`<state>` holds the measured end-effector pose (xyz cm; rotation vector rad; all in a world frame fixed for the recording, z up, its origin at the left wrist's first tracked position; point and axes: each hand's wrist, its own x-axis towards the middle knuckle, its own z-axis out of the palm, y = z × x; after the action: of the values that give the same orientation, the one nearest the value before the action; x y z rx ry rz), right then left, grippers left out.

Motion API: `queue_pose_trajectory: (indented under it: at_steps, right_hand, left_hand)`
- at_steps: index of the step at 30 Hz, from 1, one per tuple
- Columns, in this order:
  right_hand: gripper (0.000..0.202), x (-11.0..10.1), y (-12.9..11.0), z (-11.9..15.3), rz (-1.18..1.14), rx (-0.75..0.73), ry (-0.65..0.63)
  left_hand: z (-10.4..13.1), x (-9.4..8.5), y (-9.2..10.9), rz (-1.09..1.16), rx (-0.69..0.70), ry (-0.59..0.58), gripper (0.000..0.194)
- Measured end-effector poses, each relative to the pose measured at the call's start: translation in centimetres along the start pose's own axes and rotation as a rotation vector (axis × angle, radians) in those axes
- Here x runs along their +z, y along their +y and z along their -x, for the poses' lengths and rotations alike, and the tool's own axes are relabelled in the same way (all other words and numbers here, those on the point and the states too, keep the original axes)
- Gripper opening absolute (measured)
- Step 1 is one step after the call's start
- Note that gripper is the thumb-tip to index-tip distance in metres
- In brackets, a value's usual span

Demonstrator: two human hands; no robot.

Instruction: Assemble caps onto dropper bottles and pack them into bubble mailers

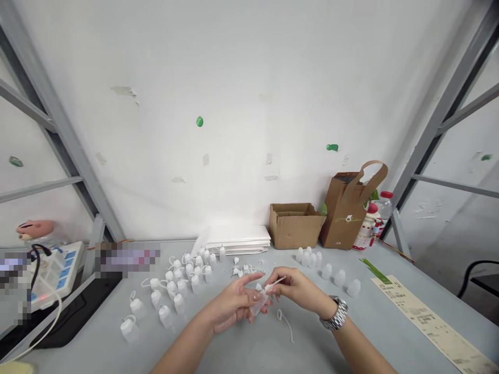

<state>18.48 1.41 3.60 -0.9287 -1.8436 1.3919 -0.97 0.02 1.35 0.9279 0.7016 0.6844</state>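
Note:
My left hand (230, 307) is closed around a small translucent squeeze bottle (257, 305), which is tilted in front of me. My right hand (297, 286), wearing a metal watch on the wrist, pinches a thin white strap (277, 282) at the bottle's neck. A small white cap (259, 286) shows beside the fingers. Below the hands, a loose white strap with a ring end (287, 326) lies on the table. Several bottles with white caps and looped straps (165, 316) stand to the left. Farther back lies a small pile of white caps and straps (245, 270).
Several translucent bottles without straps (339, 278) stand to the right. At the back are a white stack of packets (234, 239), a cardboard box (296, 231) and a brown paper bag (339, 223). A power strip (66, 280) sits left; a printed paper strip (421, 317) lies right.

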Motion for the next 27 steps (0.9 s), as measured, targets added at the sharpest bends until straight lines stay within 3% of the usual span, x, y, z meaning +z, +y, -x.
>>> queue_pose_trajectory:
  at_steps: [7, 11, 18, 21, 27]
  right_hand:
    - [0.015, -0.2, 0.3, 0.0, 0.018, -0.132, -0.023]
    - [0.010, -0.3, 0.1, 0.2, 0.135, -0.205, -0.051]
    - [0.015, 0.2, 1.2, -0.3, 0.264, -0.017, 0.003]
    - [0.011, 0.4, 1.6, -0.6, 0.286, -0.032, 0.072]
    - [0.015, 0.0, 1.2, -0.3, 0.095, -0.077, -0.039]
  left_hand:
    - [0.0, -0.3, 0.2, 0.019, -0.073, -0.077, 0.065]
    - [0.1, -0.2, 0.3, -0.031, -0.066, -0.068, 0.075]
    - [0.0, 0.0, -0.3, -0.122, 0.021, 0.047, 0.072]
    - [-0.2, 0.0, -0.3, -0.162, 0.075, 0.127, 0.071]
    - [-0.4, -0.1, 0.0, -0.188, 0.119, 0.146, 0.066]
